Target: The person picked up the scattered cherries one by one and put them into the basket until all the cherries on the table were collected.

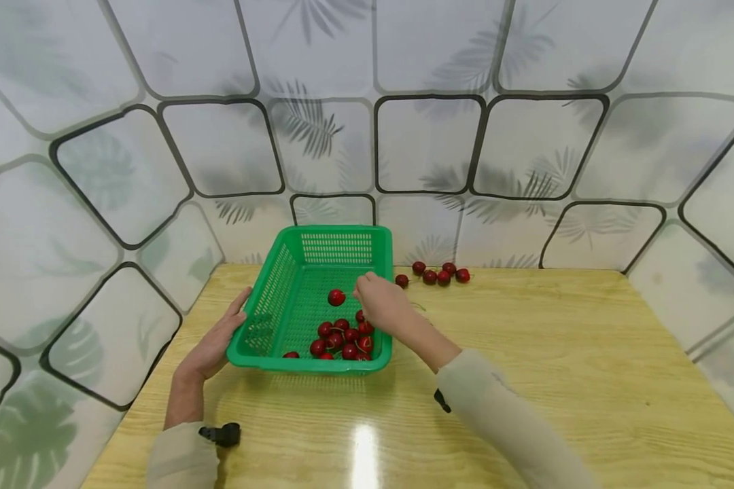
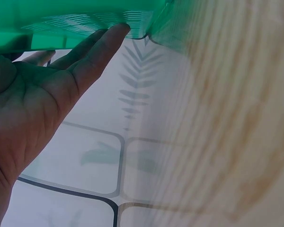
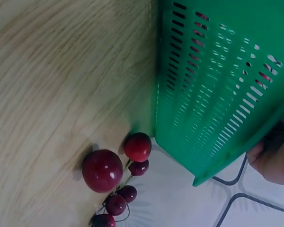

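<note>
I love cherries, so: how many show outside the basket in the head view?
6: one cherry beside the green basket, five cherries clustered farther right, near the wall. The right forearm may hide more.

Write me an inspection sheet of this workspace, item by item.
Surface: wooden table, pale yellow, reflecting light at the near side.
Job's things: green basket; cherries inside, mostly bunched toward its near right corner; more cherries outside, on the table right of the basket.
Clutter: one thin green stem shows by the right wrist; whether a cherry is attached is hidden.
Hands: left hand touches the basket's left side; right hand is over its right side, grip unclear.
Cables: nothing seen.
Surroundings: pale wall with dark outlines and leaf prints.
</note>
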A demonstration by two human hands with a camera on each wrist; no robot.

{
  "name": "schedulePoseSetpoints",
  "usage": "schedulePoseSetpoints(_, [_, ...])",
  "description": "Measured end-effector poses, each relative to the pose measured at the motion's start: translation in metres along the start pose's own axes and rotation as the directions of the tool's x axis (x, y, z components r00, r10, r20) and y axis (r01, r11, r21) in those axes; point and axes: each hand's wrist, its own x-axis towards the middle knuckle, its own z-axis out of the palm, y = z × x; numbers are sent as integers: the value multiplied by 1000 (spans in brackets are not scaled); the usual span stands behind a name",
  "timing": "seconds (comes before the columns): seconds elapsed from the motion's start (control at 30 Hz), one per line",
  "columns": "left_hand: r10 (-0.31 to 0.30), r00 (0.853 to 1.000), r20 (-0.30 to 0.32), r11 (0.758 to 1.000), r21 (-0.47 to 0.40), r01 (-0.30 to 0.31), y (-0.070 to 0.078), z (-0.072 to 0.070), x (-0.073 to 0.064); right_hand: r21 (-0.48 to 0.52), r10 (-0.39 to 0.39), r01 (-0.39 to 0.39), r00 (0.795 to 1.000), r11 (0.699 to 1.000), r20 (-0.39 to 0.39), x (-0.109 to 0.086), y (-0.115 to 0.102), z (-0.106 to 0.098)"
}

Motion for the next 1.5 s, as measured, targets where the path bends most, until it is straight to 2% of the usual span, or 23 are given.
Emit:
schedulePoseSetpoints(0.13, [5,1000,7,1000,-6,-5,0,0,1,-122,-11,12,1000,992,8,3,-4,6])
schedulePoseSetpoints(0.27, [10,1000,12,1000,-6,-10,1,0,2,-235,-35,39,999,971,22,4,-7,11])
schedulePoseSetpoints(0.47, [7,1000,2,1000,-1,-7,0,-1,1,-319,-34,59,996,946,84,7,-9,16])
schedulePoseSetpoints(0.67, [-6,1000,1,1000,0,6,0,0,-2,-353,-7,57,990,934,141,9,-12,20])
schedulePoseSetpoints(0.93, [-9,1000,2,1000,-1,9,-1,0,-2,-398,-19,64,993,915,116,9,-12,20])
schedulePoseSetpoints(1.2, [-5,1000,3,1000,0,5,-2,-1,-2,-407,0,59,990,912,143,10,-13,18])
schedulePoseSetpoints(1.37, [-7,1000,-5,1000,13,7,-1,0,-1,-389,0,53,991,920,134,11,-10,19])
schedulePoseSetpoints(1.5, [-19,1000,-21,999,26,20,-2,1,-1,-333,-22,47,997,942,78,8,-8,19])
